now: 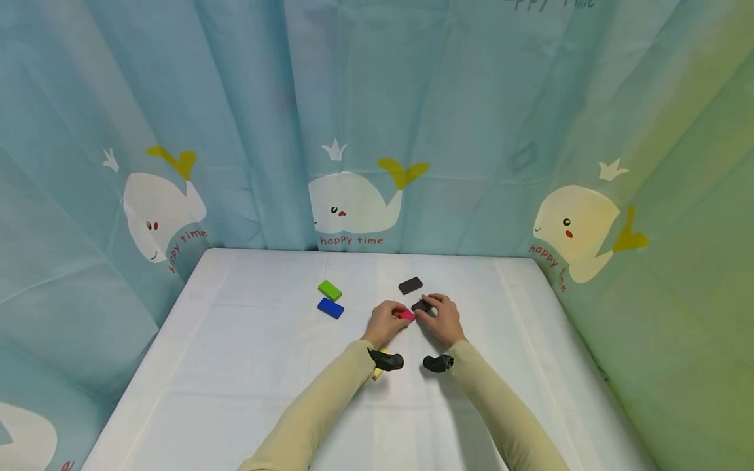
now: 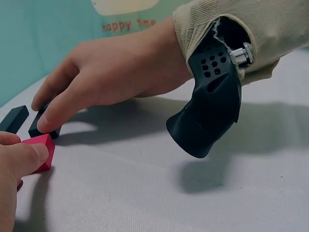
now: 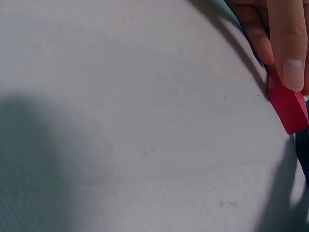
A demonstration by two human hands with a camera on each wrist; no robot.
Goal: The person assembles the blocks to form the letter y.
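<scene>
My left hand pinches a pinkish-red rectangular block on the white table. In the left wrist view, its thumb lies along the near side of the red block. Just to the right, my right hand holds a black block between thumb and fingers, its end close to the red one. The left wrist view has this black block low on the tabletop under the fingertips. A second black block lies a little farther back, untouched. Fingers partly cover both held blocks.
Left of the hands, a green block lies behind a blue block. A yellow block is partly hidden under the left wrist. Black wrist cameras hang below both sleeves. A whale-print curtain borders the white table.
</scene>
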